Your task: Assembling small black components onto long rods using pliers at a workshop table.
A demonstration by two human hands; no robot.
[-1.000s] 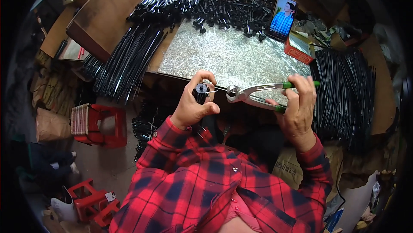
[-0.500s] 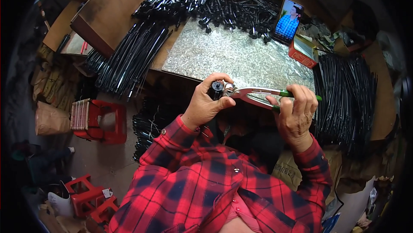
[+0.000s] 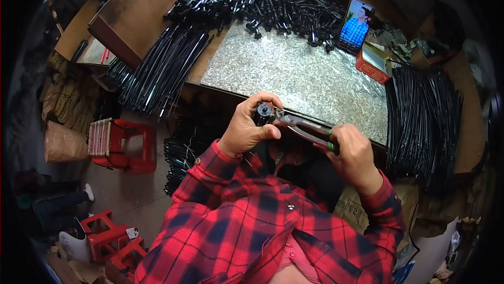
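Note:
My left hand (image 3: 247, 125) is wrapped round a black cylindrical part (image 3: 263, 110) with a small round knob on its top end. Pliers (image 3: 307, 127) with green-tipped handles are gripped in my right hand (image 3: 353, 153). Their jaws meet the side of the black part, close to my left fingertips; what exactly they bite on is too small to tell. Both hands are just off the near edge of a silvery speckled work surface (image 3: 294, 74).
Long black rods lie in bundles at the left (image 3: 163, 74) and right (image 3: 425, 121), with a heap of black-ended rods (image 3: 283, 8) along the back. A lit phone (image 3: 356, 25) leans behind a red box (image 3: 374, 63). Red stools (image 3: 128, 146) stand on the floor at left.
The pliers' handles have come closer together and swung down toward me. My right hand has turned over them and shifted slightly left. My left hand stays nearly in place.

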